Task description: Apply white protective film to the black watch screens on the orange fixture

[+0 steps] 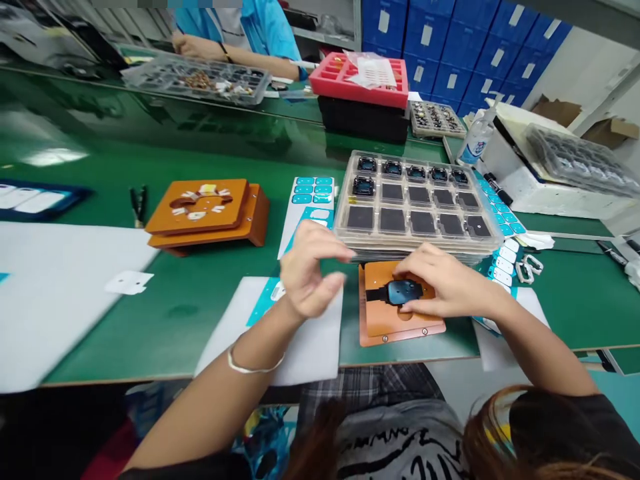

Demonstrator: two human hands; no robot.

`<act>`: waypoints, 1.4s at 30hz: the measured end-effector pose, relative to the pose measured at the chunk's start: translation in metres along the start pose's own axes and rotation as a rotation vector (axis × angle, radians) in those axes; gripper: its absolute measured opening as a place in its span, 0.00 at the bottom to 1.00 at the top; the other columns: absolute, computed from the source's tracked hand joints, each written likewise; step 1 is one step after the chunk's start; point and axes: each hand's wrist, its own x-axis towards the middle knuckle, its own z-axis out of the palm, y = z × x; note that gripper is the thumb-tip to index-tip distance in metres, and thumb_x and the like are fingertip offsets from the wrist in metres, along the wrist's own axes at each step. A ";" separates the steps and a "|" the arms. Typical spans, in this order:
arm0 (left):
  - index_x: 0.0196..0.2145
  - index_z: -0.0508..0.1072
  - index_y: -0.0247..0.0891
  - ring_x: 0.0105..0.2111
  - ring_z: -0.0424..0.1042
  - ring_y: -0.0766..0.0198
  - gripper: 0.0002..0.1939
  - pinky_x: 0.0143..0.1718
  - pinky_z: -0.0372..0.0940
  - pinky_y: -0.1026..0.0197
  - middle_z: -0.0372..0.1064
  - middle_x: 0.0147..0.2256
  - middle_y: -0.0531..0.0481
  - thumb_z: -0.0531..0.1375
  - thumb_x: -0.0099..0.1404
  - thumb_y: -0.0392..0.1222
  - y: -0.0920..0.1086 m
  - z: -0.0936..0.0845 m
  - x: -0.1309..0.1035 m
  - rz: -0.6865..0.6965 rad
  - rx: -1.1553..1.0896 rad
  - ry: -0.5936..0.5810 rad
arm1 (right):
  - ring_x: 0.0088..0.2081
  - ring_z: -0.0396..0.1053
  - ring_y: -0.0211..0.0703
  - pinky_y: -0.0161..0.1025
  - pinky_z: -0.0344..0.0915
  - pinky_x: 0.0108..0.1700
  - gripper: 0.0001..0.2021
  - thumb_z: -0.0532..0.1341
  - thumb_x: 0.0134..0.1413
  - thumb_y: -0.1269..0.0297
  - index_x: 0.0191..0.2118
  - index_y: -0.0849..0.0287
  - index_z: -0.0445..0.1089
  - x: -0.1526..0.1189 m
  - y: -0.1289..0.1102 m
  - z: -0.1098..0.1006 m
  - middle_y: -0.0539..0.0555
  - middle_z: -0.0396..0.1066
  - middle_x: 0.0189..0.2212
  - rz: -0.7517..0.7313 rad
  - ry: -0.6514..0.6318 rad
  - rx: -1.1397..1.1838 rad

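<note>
right of the frame's centre, the right hand (443,285) is pinching a dark watch-shaped piece (403,292) across its upper and lower edges, thumb opposing fingers, while the piece is lying on an orange fixture (385,325). near mid-frame, the left hand (313,270) is hovering, thumb and fingertips curving apart, apparently holding nothing. good handling is probably calling for light edge pressure, fingertips staying off the glossy face.

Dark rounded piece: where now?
Head view, right of centre: the piece lies on the orange plate, touched by the right hand, in front of the clear tray.
</note>
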 end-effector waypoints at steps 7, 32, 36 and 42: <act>0.51 0.69 0.39 0.40 0.72 0.57 0.31 0.41 0.69 0.54 0.75 0.40 0.44 0.66 0.58 0.62 0.023 0.010 0.002 0.209 0.004 -0.410 | 0.34 0.68 0.39 0.37 0.66 0.36 0.16 0.70 0.53 0.55 0.42 0.57 0.68 -0.005 0.003 0.020 0.51 0.73 0.34 0.133 0.270 0.621; 0.55 0.70 0.37 0.40 0.80 0.54 0.35 0.40 0.76 0.53 0.79 0.41 0.39 0.72 0.54 0.54 0.036 0.011 -0.002 0.050 -0.150 -0.381 | 0.37 0.67 0.40 0.41 0.71 0.38 0.04 0.66 0.59 0.64 0.39 0.49 0.79 -0.009 -0.022 0.034 0.53 0.66 0.40 0.028 0.664 0.291; 0.59 0.68 0.38 0.41 0.79 0.53 0.37 0.41 0.75 0.52 0.79 0.42 0.38 0.71 0.56 0.54 0.035 0.010 -0.003 0.046 -0.145 -0.414 | 0.37 0.66 0.40 0.42 0.71 0.37 0.03 0.67 0.59 0.62 0.38 0.49 0.79 -0.010 -0.020 0.035 0.53 0.66 0.40 0.042 0.646 0.312; 0.61 0.64 0.42 0.46 0.79 0.53 0.40 0.47 0.75 0.50 0.78 0.47 0.36 0.72 0.54 0.50 0.032 0.009 -0.006 0.042 -0.228 -0.425 | 0.40 0.66 0.40 0.41 0.71 0.39 0.04 0.69 0.56 0.60 0.37 0.52 0.79 -0.010 -0.017 0.036 0.53 0.66 0.41 0.085 0.596 0.444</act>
